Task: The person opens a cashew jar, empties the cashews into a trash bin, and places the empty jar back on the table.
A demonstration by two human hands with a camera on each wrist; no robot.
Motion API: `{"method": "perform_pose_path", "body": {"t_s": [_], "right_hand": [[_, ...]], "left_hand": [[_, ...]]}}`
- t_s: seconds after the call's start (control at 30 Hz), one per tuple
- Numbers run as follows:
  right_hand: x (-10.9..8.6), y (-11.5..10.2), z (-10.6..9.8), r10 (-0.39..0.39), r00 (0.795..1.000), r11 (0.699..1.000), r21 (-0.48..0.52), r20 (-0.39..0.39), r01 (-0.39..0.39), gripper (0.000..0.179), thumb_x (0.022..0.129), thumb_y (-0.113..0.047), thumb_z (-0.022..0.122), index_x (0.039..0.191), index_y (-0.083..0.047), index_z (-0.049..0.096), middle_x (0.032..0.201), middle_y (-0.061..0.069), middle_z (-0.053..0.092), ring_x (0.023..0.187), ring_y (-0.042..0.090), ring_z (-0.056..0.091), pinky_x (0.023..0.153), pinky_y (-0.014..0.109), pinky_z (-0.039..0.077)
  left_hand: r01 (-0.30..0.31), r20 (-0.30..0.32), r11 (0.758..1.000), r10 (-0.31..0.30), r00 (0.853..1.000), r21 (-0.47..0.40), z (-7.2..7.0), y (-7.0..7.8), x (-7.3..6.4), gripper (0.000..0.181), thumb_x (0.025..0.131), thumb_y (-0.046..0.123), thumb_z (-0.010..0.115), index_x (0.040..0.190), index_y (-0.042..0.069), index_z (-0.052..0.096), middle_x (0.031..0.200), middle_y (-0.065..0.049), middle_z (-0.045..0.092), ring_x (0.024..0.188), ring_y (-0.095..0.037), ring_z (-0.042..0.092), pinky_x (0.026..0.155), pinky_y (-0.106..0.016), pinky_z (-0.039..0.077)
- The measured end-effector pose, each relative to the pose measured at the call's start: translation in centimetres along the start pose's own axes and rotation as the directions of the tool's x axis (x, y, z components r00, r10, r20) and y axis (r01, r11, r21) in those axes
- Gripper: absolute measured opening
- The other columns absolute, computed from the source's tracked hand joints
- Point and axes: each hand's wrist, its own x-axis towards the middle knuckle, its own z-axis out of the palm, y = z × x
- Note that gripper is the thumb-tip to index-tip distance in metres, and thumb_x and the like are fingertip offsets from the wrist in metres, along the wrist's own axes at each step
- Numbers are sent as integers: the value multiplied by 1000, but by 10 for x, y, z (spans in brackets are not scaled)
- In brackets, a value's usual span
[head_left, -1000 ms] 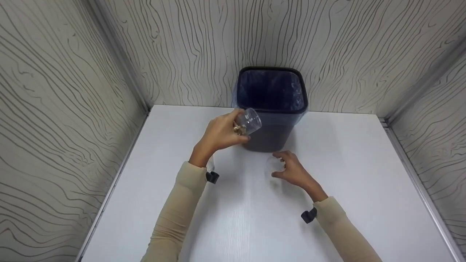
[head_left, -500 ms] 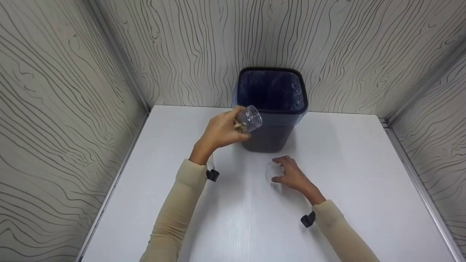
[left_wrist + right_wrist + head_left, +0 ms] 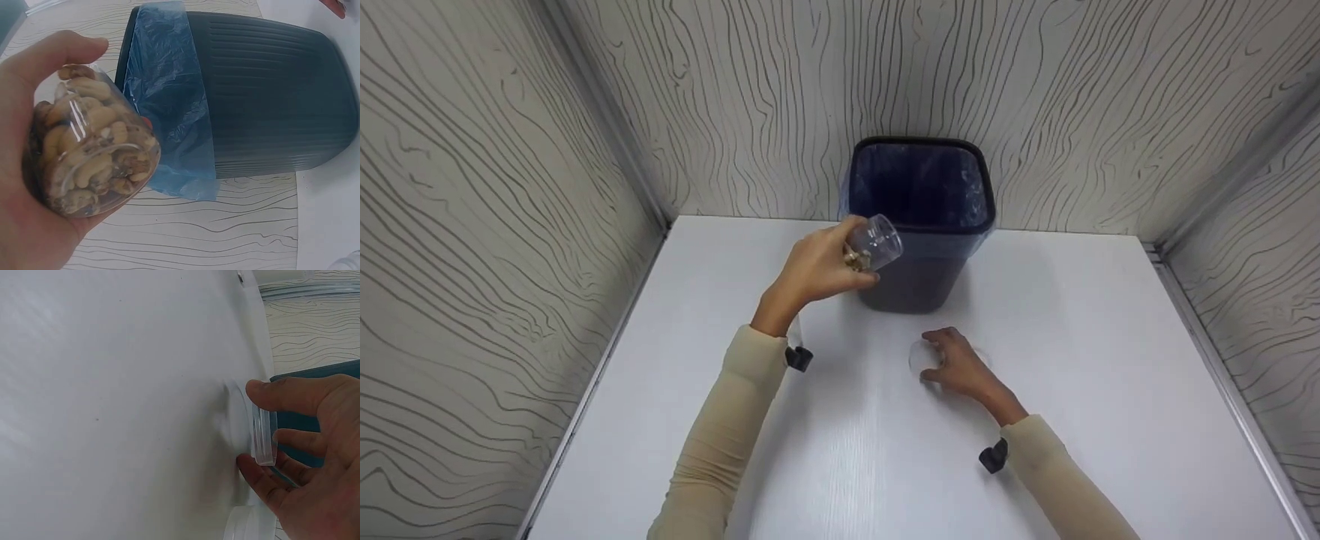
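Observation:
My left hand (image 3: pixel 825 262) grips a clear jar (image 3: pixel 95 146) of mixed nuts, cashews and walnut pieces among them. The jar is tilted, its far end beside the near rim of a dark bin (image 3: pixel 911 281), as the head view has it. On the right, lower in that view, my right hand (image 3: pixel 958 364) pinches a clear round lid (image 3: pixel 263 436) by its edge between thumb and fingers, close over the white table (image 3: pixel 840 450). The bin is lined with a thin blue bag (image 3: pixel 169 95) folded over its rim.
Another clear round piece (image 3: pixel 250 523) is near the right hand, partly out of frame in the right wrist view. Something transparent (image 3: pixel 795 335) shows beside the left wrist. Wood-patterned panels (image 3: pixel 765 105) enclose the table behind and at both sides.
My right hand has moved slightly nearer with the lid, and a clear round piece now shows to its right. The left hand and jar have risen very slightly.

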Motion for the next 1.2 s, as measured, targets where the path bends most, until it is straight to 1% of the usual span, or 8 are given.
{"method": "perform_pose_path", "body": {"t_s": [0.1, 0.3, 0.43, 0.57, 0.9, 1.2], "right_hand": [[0, -1, 0, 6, 1000, 1000, 0, -5, -6, 72, 80, -6, 86, 145, 7, 57, 143, 26, 54, 129, 42, 58, 113, 57, 48], [0, 1, 2, -13, 1000, 997, -74, -8, 13, 70, 81, -7, 86, 143, 6, 58, 144, 26, 54, 133, 43, 53, 115, 57, 45], [-1, 3, 5, -43, 999, 991, -129, -10, 41, 68, 80, -7, 87, 141, 7, 60, 142, 27, 55, 130, 43, 50, 114, 57, 45], [-1, 5, 6, -54, 998, 987, -154, -23, 50, 67, 79, -7, 87, 139, 6, 60, 141, 28, 55, 127, 43, 50, 113, 58, 46], [-1, 4, 7, -43, 999, 987, -157, -29, 38, 70, 77, -9, 90, 139, 5, 61, 143, 28, 54, 130, 44, 49, 113, 58, 46], [-1, 3, 7, -22, 1000, 986, -163, -21, 18, 72, 79, -11, 89, 142, 4, 59, 146, 28, 53, 134, 44, 48, 116, 58, 44]], "left_hand": [[-3, -4, 1000, 3, 1000, -4, 0, -1, 1, 75, 79, 39, 85, 145, 19, 58, 110, -6, 77, 94, -23, 72, 81, -46, 59], [12, -4, 1000, -12, 1000, -12, -2, -2, 2, 75, 79, 38, 85, 146, 20, 57, 110, -5, 77, 94, -23, 72, 82, -46, 59], [24, -4, 1000, -24, 1000, -17, -3, -3, 3, 74, 78, 38, 85, 145, 21, 58, 112, -4, 77, 97, -23, 72, 84, -47, 58], [30, -3, 999, -30, 1000, -15, -5, -2, 3, 74, 78, 38, 85, 145, 22, 58, 110, -4, 77, 95, -23, 72, 82, -47, 58], [32, -1, 999, -32, 999, -16, -8, -3, 4, 73, 80, 40, 85, 145, 23, 57, 107, -5, 76, 90, -22, 70, 80, -46, 58], [41, 9, 999, -41, 999, -18, -10, -3, 6, 74, 80, 41, 85, 146, 24, 56, 107, -4, 76, 90, -22, 70, 78, -45, 57]]}}
